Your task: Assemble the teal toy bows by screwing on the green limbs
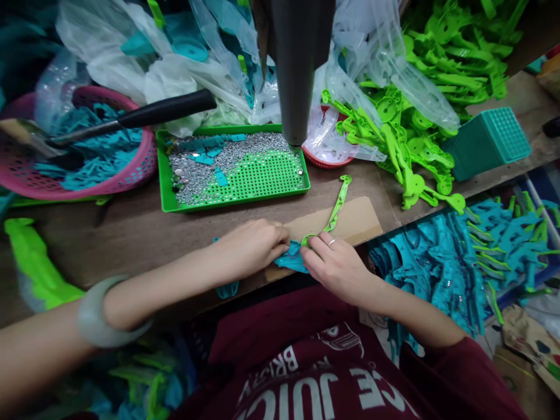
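Note:
My left hand [258, 245] is closed, its fingertips pressed at the left end of a blue plastic part [292, 258]. Against the right side of that part, my right hand [335, 262] pinches the lower end of a long green plastic piece [336, 209], which points up and away. The green piece meets the blue part, but my fingers hide how they fit together. Both lie over a flat strip of cardboard [361, 220] at the table's near edge. Another blue part [227, 288] lies partly hidden below my left forearm.
A green tray [235, 202] holds screws and small blue pieces. A screwdriver-like grey machine [297, 76] hangs over it. Left stands a pink basket [146, 157] of blue parts with a black-handled tool [166, 109]. Green parts [411, 146] pile up right, near a teal basket [490, 140].

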`<act>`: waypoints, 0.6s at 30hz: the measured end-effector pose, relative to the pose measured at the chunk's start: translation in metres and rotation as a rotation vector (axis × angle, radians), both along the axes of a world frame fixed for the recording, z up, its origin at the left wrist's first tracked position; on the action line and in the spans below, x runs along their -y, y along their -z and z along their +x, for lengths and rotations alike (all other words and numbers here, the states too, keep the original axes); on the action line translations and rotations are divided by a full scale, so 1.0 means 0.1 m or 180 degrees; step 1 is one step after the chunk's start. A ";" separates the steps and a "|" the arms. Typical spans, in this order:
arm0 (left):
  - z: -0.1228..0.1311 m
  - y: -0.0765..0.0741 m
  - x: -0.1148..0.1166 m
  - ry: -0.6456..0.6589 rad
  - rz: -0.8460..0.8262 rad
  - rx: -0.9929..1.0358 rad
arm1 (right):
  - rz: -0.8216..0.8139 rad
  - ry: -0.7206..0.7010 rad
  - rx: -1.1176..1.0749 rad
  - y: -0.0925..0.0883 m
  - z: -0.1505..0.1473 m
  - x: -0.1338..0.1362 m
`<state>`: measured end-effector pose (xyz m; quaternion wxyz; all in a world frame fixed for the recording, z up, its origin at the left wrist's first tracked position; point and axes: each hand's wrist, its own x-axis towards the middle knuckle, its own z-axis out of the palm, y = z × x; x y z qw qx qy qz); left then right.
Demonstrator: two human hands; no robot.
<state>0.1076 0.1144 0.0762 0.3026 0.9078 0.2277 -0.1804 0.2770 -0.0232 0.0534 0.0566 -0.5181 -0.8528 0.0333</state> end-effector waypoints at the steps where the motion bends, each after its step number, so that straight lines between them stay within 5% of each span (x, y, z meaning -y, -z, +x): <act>1: -0.01 0.01 0.01 -0.0027 0.0004 0.0002 | 0.0050 -0.0040 -0.0001 -0.01 0.00 0.00; 8: -0.05 0.10 0.03 -0.0234 -0.0077 0.0134 | 0.0328 -0.0552 -0.0215 0.01 0.01 -0.03; 18: -0.10 0.18 -0.06 -0.0612 -0.0376 0.0353 | 0.0162 -0.0623 -0.0117 0.05 0.02 -0.05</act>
